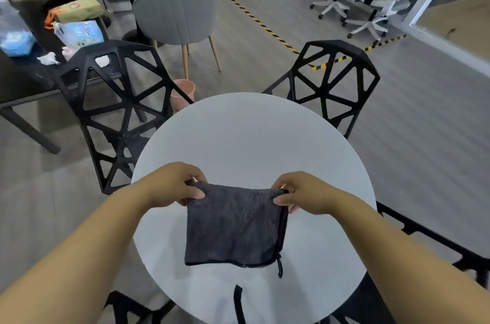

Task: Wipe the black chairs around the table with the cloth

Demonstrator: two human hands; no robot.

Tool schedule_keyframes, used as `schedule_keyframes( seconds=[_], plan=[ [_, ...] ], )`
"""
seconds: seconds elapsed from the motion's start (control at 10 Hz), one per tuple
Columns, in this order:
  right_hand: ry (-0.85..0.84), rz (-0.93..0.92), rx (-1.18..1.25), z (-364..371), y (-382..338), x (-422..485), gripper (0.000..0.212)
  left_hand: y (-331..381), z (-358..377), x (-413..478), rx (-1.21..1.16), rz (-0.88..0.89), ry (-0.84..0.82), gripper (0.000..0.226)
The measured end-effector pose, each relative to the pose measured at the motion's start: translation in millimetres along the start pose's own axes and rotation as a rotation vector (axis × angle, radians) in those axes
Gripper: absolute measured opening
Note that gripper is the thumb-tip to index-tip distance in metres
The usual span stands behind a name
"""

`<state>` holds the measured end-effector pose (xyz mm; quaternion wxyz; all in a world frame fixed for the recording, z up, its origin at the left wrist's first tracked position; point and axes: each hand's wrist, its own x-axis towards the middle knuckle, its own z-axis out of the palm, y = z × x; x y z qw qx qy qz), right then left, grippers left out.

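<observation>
The left hand [175,187] pinches the upper left corner of the cloth [236,228] between the thumb and curled fingers. The right hand [302,195] pinches the upper right corner in the same manner. The cloth is dark grey, folded to a rough square and stretched between the two hands. Its body hangs toward the near edge of the round white table [252,132]. Whether its lower edge touches the tabletop cannot be determined. A small loop [279,268] hangs from its lower right corner.

The cloth is over the near half of the table, midway between the left and right edges. The far-left black chair [114,106] stands at the far left edge of the table, and the far-right black chair [336,79] stands at the far right edge. Both have open triangular lattice backs. Part of a third black chair [434,237] shows at the near right edge, beside the right forearm. A pink bin [183,93] stands on the floor beyond the far edge, between the far-left black chair and a grey upholstered chair [177,13].
</observation>
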<state>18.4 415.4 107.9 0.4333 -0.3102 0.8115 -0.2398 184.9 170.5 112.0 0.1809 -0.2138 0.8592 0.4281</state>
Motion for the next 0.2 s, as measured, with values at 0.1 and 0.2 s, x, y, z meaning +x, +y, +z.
schedule_keyframes(
  seconds=[0.1, 0.2],
  plan=[
    [0.102, 0.046, -0.140, 2.7, 3.5, 14.9, 0.013, -3.8, 3.8, 15.4, 0.098, 0.009, 0.067, 0.007],
    [0.301, 0.213, -0.343, 3.4, 7.5, 32.5, 0.029, -12.2, 11.6, 37.0, 0.345, -0.059, 0.116, 0.023]
  ],
)
